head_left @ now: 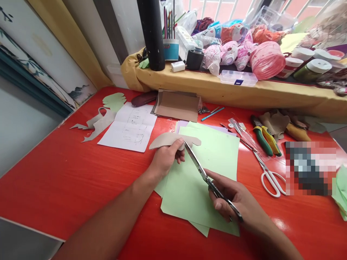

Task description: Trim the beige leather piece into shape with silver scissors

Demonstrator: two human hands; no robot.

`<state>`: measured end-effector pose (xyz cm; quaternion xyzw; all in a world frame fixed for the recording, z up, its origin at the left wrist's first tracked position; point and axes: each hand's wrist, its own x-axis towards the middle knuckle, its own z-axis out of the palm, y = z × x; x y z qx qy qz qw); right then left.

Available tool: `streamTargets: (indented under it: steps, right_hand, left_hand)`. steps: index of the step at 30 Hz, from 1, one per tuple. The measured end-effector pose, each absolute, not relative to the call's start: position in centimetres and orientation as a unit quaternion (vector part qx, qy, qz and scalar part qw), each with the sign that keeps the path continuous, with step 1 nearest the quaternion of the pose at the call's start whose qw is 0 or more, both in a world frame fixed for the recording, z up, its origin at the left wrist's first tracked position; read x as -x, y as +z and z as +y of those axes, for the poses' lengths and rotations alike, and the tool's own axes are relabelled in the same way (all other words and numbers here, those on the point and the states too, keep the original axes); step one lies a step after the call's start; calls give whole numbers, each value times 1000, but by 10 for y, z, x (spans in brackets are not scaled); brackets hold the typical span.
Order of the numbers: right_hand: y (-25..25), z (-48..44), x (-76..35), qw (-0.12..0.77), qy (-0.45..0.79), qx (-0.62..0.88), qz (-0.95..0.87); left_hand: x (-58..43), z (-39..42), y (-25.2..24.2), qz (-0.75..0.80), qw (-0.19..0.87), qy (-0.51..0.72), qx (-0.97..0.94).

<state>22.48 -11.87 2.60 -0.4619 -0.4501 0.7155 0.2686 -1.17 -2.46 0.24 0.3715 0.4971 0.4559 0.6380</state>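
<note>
My left hand (166, 159) pinches a grey-beige cut-out piece of card (162, 140) with a rounded left end and a lobed right end. In my right hand (230, 200) is a pair of scissors (199, 168) with dark handles. Their blade tips reach the lower edge of the cut-out, just right of my left thumb. The blades look nearly closed. Beneath both hands lie light green sheets of paper (200, 195), with a lilac sheet showing at the top edge.
Left are a white sheet with pencil drawings (127, 130), grey scraps (103, 124) and a green cut-out (115, 101). Brown card (176, 104) lies behind. White-handled scissors (271, 180) and yellow-green pliers (267, 139) are right. A crowded ledge (189, 81) runs along the back.
</note>
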Motion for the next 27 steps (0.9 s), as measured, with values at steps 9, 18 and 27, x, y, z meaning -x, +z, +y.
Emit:
streamTargets:
  steps: [9,18,27]
  right_hand:
    - [17,-118,-231,266,732,439,-447]
    - [12,-123,-230,250,695,479,-473]
    - [5,-125,-231,252,637,497,-533]
  left_hand:
    - [13,-24,4,505,653,434,-362]
    - [14,-24,8,525,648,415,-362]
    - [14,-25,5,540,630,409,-381]
